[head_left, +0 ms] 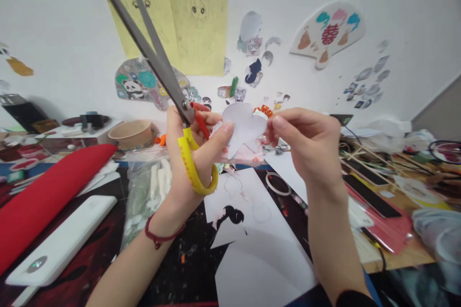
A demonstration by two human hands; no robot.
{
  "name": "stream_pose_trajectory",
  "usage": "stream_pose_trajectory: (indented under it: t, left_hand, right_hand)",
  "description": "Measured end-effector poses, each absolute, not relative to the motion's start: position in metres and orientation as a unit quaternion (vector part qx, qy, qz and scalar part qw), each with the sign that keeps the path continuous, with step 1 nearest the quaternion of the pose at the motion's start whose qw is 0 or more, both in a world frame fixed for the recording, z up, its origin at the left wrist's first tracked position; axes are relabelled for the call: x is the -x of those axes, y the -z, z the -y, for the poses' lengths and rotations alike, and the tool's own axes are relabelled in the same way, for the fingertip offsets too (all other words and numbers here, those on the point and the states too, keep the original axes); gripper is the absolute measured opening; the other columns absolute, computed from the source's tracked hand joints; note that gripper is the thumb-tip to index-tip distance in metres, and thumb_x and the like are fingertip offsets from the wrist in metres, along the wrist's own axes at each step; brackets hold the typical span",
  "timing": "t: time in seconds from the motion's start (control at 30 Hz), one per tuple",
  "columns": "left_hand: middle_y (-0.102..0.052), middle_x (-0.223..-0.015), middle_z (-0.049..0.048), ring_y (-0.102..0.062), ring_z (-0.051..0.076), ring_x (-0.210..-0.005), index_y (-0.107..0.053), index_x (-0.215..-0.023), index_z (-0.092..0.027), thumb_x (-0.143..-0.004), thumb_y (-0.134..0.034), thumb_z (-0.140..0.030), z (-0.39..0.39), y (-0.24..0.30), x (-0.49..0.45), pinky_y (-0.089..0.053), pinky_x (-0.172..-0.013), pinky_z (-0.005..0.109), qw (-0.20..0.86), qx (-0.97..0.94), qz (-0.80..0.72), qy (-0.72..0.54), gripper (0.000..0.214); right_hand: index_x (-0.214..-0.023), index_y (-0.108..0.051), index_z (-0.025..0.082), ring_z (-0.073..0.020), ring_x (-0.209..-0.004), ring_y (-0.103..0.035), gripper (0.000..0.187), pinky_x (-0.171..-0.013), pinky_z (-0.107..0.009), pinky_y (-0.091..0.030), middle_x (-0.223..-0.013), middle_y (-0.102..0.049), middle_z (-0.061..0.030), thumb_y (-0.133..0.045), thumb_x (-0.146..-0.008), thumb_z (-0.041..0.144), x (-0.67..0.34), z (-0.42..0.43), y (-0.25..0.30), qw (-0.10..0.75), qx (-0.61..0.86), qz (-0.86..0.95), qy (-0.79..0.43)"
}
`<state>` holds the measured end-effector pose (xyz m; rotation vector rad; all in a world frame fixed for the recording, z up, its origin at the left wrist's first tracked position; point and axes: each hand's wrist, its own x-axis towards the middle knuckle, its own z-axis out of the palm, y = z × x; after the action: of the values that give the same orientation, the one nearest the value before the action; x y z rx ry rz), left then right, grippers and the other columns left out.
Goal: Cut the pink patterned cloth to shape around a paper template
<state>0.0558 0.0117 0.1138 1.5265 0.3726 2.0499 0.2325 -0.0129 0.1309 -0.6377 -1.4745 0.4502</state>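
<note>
Between thumb and fingers, my left hand (196, 141) pinches a white, rounded-lobed paper cutout (245, 129), held up in front of the wall. A pair of scissors (158, 60) also hangs on this hand. Its yellow loop surrounds the base of the thumb, and the long, slightly parted blades point up and left. My right hand (309, 139) is closed, thumb against fingertips, right at the cutout's right edge. Whether those fingertips grip the paper is hard to see. Below the hands lie white paper sheets (264, 268) with pencil outlines and a black-haired paper figure (233, 214).
At left lie a red elongated object (57, 201) and a white device (65, 240) with a small display. A plastic bag (144, 196) of pale pieces sits beside my left forearm. Tape roll (278, 183), phone (370, 195) and thin sticks are at right. Drawings and stickers cover the wall.
</note>
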Motion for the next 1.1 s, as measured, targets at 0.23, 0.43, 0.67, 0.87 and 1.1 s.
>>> stream_pose_trajectory:
  t: [0.23, 0.43, 0.67, 0.87, 1.1]
  left_hand:
    - [-0.062, -0.083, -0.001, -0.062, 0.016, -0.075, -0.052, -0.096, -0.026, -0.077, -0.088, -0.027, -0.003, -0.112, -0.061, -0.053, -0.066, 0.034, 0.308, -0.544, -0.167, -0.762, 0.041]
    - [-0.065, -0.086, 0.0002, -0.064, 0.016, -0.074, -0.05, -0.098, -0.026, -0.075, -0.089, -0.03, -0.006, -0.112, -0.059, -0.054, -0.058, 0.032, 0.332, -0.549, -0.167, -0.749, 0.046]
    - [-0.068, -0.093, -0.0004, -0.069, 0.019, -0.084, -0.05, -0.1, -0.027, -0.072, -0.093, -0.029, -0.009, -0.114, -0.046, -0.057, -0.08, 0.04, 0.273, -0.612, -0.161, -0.724, 0.051]
    - [-0.065, -0.086, -0.0016, -0.066, 0.017, -0.081, -0.051, -0.098, -0.025, -0.072, -0.093, -0.031, -0.01, -0.111, -0.054, -0.055, -0.078, 0.037, 0.276, -0.593, -0.166, -0.737, 0.049]
    - [-0.071, -0.091, -0.0012, -0.073, 0.019, -0.085, -0.051, -0.096, -0.026, -0.069, -0.095, -0.024, -0.007, -0.114, -0.053, -0.06, -0.081, 0.04, 0.29, -0.625, -0.139, -0.711, 0.052]
  right_hand:
    - [-0.1, -0.08, 0.026, -0.0159, -0.083, -0.072, 0.031, -0.073, -0.03, -0.06, -0.094, -0.079, -0.0011, -0.09, -0.073, 0.036, -0.225, 0.012, -0.126, 0.593, 0.303, 0.692, -0.278]
    - [-0.086, -0.081, 0.024, -0.0105, -0.068, -0.066, 0.01, -0.063, -0.026, -0.055, -0.079, -0.077, 0.0018, -0.086, -0.077, 0.027, -0.213, 0.004, -0.118, 0.636, 0.281, 0.659, -0.286]
    - [-0.079, -0.08, 0.024, -0.0137, -0.073, -0.067, 0.005, -0.068, -0.032, -0.054, -0.079, -0.078, 0.001, -0.082, -0.081, 0.028, -0.216, 0.004, -0.121, 0.618, 0.32, 0.701, -0.155]
    - [-0.085, -0.081, 0.029, -0.015, -0.068, -0.066, 0.012, -0.065, -0.035, -0.054, -0.081, -0.077, 0.0009, -0.086, -0.078, 0.036, -0.216, -0.003, -0.115, 0.679, 0.305, 0.644, -0.178]
    - [-0.08, -0.08, 0.029, -0.017, -0.077, -0.07, 0.004, -0.07, -0.035, -0.055, -0.081, -0.078, 0.001, -0.084, -0.08, 0.031, -0.223, 0.007, -0.123, 0.62, 0.314, 0.699, -0.167]
